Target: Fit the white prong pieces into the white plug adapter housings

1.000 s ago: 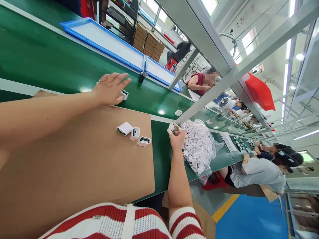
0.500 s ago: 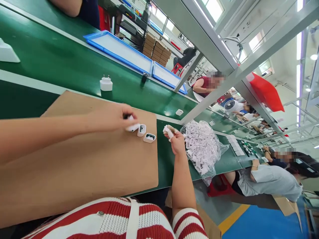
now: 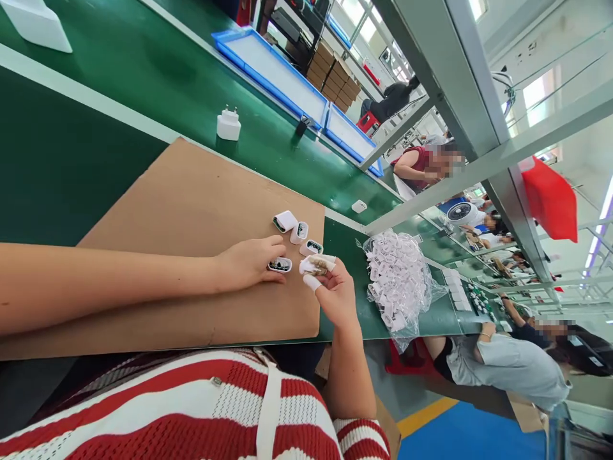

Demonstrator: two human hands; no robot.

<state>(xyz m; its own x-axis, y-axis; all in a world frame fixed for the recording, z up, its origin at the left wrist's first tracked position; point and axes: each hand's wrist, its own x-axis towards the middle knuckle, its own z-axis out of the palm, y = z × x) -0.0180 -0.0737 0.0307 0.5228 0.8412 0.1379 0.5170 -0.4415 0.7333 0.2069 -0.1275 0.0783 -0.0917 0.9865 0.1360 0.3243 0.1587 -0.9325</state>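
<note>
On the brown cardboard [image 3: 191,198], my left hand [image 3: 253,263] has its fingers round a white oval housing [image 3: 280,264] whose open end shows dark parts inside. Beyond it sit three similar white housings: one tilted [image 3: 286,221], one in the middle [image 3: 299,232] and one nearer my right hand [image 3: 311,247]. My right hand [image 3: 330,281], with white covers on its fingertips, pinches a crumpled white, brown-stained piece [image 3: 316,264] just right of the held housing.
A clear bag of white parts [image 3: 400,275] lies right of my right hand. A white plug adapter [image 3: 228,124] stands on the green bench [image 3: 158,83]. Blue-framed trays [image 3: 282,73] line the far edge. A metal post [image 3: 416,185] rises beyond the bag. People sit farther right.
My left hand has let go of a housing beside the other two and moved nearer my body, onto another one. My right hand has come closer to it. The view has shifted.
</note>
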